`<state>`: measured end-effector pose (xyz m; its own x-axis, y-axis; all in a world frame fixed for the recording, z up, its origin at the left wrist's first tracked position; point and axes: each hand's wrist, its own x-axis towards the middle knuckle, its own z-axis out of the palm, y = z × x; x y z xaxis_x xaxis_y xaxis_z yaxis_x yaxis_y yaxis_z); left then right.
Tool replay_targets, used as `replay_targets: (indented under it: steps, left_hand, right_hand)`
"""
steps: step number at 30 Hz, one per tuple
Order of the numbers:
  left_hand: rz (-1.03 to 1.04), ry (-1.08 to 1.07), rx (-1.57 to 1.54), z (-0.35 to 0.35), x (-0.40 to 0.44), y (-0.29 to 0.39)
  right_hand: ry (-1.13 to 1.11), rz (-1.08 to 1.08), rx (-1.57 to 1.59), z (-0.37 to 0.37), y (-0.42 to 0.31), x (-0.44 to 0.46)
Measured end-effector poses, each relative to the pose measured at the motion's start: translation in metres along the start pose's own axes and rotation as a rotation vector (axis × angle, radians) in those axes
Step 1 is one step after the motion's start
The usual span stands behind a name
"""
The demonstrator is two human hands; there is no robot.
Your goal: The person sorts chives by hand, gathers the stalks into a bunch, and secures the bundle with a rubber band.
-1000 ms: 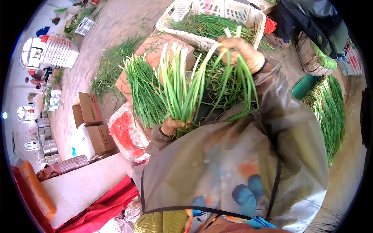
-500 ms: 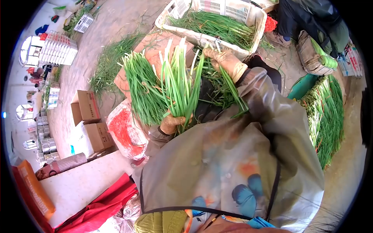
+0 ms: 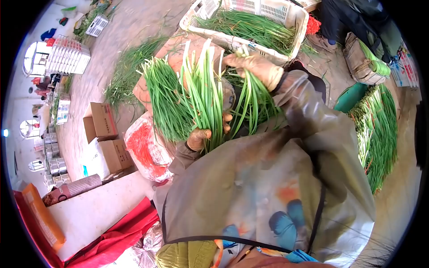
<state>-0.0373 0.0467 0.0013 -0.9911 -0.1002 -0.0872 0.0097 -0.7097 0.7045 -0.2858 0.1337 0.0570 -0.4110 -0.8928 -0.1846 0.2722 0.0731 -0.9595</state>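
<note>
My left hand (image 3: 199, 139) is curled round the lower part of a bunch of green stalks (image 3: 206, 96), whose pale ends point up and away from me. To its right, my right hand (image 3: 255, 70) wears a tan glove and grips a smaller bunch of stalks (image 3: 254, 100) near the pale ends, with the green leaves hanging down towards my sleeve. Against the left side of the held bunch lies a pile of green stalks (image 3: 166, 102) on a cardboard sheet (image 3: 178, 44).
A white crate (image 3: 295, 42) with stalks stands ahead. Bundled greens (image 3: 380, 138) lie at the right, near a person's shoe (image 3: 321, 42). Cardboard boxes (image 3: 102, 123) and a sack with red strings (image 3: 145, 145) are at the left. Loose greens litter the floor.
My right hand has come down and left, nearer the left-hand bunch, and its stalks now form a fuller cluster. The fingers of my left hand have loosened somewhat around their bunch.
</note>
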Motion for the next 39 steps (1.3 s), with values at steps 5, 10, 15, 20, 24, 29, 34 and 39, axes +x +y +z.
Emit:
replay_targets:
  steps: [5,10,15,20,24,29,34,39]
  left_hand:
    - [0.146,0.074,0.02,0.022,0.0,0.0]
    - [0.262,0.135,0.166,-0.012,-0.021,0.012]
    - [0.259,0.35,0.069,-0.024,-0.031,0.01]
    - [0.255,0.421,-0.005,-0.039,-0.031,-0.005]
    - [0.224,0.315,-0.078,-0.033,-0.023,-0.003]
    - [0.041,0.09,-0.152,-0.008,-0.015,0.005]
    - [0.044,0.07,-0.11,0.006,-0.006,0.0]
    - [-0.036,0.079,0.014,0.01,0.004,0.007]
  right_hand:
    - [0.047,-0.085,0.123,-0.011,-0.007,0.013]
    - [0.371,-0.211,-0.017,-0.072,-0.03,0.002]
    - [0.653,-0.581,-0.472,-0.15,-0.028,0.009]
    - [0.038,-0.421,0.537,-0.157,-0.09,-0.038]
    - [0.413,-0.36,-0.093,-0.132,-0.075,-0.038]
    - [0.015,-0.261,0.535,-0.062,-0.049,-0.014]
    - [-0.094,0.035,-0.029,0.008,-0.028,-0.008]
    - [-0.153,0.043,-0.461,0.023,-0.007,0.009]
